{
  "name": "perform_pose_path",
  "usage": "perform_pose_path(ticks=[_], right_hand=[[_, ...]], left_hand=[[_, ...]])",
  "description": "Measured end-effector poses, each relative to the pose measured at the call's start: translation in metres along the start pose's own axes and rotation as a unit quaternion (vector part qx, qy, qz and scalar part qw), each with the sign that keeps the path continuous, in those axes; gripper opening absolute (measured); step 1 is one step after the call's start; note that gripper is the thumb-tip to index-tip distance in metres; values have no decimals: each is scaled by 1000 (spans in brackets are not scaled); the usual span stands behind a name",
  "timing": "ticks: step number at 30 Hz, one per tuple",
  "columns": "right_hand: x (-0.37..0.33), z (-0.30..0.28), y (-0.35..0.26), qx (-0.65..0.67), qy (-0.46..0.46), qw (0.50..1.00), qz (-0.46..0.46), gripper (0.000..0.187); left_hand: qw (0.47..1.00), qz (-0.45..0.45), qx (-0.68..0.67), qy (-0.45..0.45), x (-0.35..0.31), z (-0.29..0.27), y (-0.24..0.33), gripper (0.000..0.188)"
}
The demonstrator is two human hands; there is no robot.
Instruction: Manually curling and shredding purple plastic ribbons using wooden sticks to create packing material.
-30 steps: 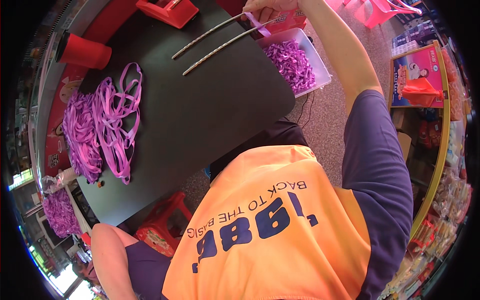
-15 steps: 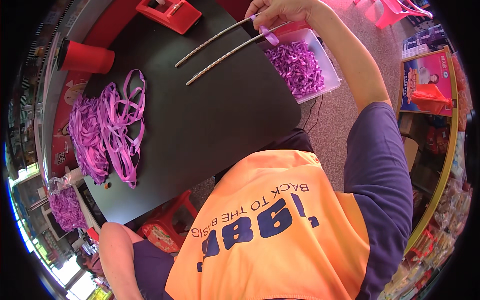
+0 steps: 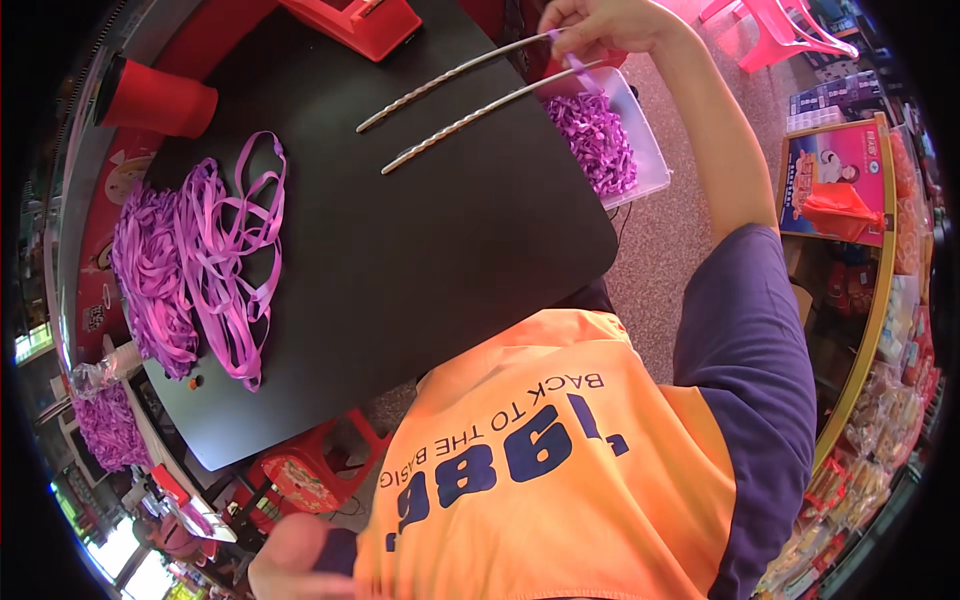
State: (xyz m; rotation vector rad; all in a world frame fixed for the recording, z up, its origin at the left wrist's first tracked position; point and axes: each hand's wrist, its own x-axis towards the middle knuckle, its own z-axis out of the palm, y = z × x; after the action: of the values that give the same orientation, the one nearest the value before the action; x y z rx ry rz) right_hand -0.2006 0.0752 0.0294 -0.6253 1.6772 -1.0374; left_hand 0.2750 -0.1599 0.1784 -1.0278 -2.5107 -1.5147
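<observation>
My right hand [image 3: 592,25] is at the top of the view, its fingers closed on a purple ribbon [image 3: 582,72]. The ribbon hangs by the near ends of two twisted metal rods [image 3: 455,75], which reach out side by side over the dark table [image 3: 400,260]. Whether the fingers also touch the rods, I cannot tell. A heap of purple ribbon [image 3: 155,280] lies at the table's left, with loose loops [image 3: 230,270] beside it. Below my right hand, a clear plastic bin [image 3: 652,165] holds many short purple ribbon pieces [image 3: 600,150]. My left arm [image 3: 300,550] blurs at the lower edge; its hand does not show.
A red box-like holder [image 3: 365,25] and a red cylinder [image 3: 165,98] stand along the table's far and left sides. Below the table edge is a red stool [image 3: 310,475]. Another purple bundle [image 3: 108,425] sits at left. A shelf of packets [image 3: 850,480] lines the right.
The view has shifted slightly, so the table and bin sit differently. My right hand keeps the ribbon at the rods. My left arm has dropped lower and is smeared by motion.
</observation>
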Motion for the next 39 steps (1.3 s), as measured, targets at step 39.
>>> perform_pose_path(ticks=[39], right_hand=[[-59,162,-93,-257,181,874,-371,16]], left_hand=[[779,-279,70,557,-15,90,-117,6]])
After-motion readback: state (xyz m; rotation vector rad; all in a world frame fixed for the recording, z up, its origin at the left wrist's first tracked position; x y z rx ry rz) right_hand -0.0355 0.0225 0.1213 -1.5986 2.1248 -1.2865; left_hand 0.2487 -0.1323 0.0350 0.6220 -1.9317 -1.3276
